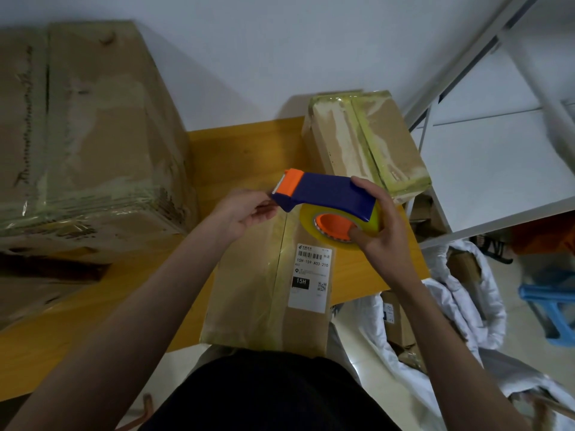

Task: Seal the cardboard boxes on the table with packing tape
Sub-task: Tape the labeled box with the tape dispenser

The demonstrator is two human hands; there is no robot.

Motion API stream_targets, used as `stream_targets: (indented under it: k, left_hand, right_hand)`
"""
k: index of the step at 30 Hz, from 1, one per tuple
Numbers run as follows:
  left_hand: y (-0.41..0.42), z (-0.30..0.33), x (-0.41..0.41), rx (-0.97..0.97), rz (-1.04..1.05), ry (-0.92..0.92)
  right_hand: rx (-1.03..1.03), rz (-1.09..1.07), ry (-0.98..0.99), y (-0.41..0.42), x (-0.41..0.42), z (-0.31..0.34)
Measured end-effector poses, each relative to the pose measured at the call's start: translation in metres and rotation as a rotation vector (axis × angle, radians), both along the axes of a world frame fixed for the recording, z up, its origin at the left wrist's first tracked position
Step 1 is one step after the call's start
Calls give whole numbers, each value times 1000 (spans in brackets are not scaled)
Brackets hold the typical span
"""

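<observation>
I'm looking at a dim, flat-lit view with a cool grey cast; no source is showing. Soft shadows are falling behind the far box (367, 144) onto the wall (249, 57). Faint glare is glinting off the tape on the big left box (87, 126). Wide-angle distortion is bending the shelf frame (466, 66) at right, and the edges are smearing softly.

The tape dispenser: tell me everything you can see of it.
The tape dispenser is dark blue plastic with an orange cutter head and a toothed blade at its left end. It carries a roll of clear yellowish tape on an orange hub. It is held in the air, roughly level, above the labelled cardboard box. The right hand grips its rear, one finger in the hub. The left hand pinches at the tape end beside the blade.
</observation>
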State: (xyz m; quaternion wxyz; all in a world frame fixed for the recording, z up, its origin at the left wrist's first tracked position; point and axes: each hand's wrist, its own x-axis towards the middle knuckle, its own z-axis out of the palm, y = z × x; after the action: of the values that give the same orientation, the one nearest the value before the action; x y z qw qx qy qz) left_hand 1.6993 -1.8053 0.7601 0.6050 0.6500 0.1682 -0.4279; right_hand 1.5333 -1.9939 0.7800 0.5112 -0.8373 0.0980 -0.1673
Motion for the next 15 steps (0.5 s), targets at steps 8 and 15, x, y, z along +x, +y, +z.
stream_targets:
  k: [8,15]
  left_hand:
    - [4,3,17,94,-53,-190]
    - [12,-5,28,178,-49,-298]
  right_hand:
    - [-46,42,35,-13,7,8]
    - [-64,23,95,-20,20,5]
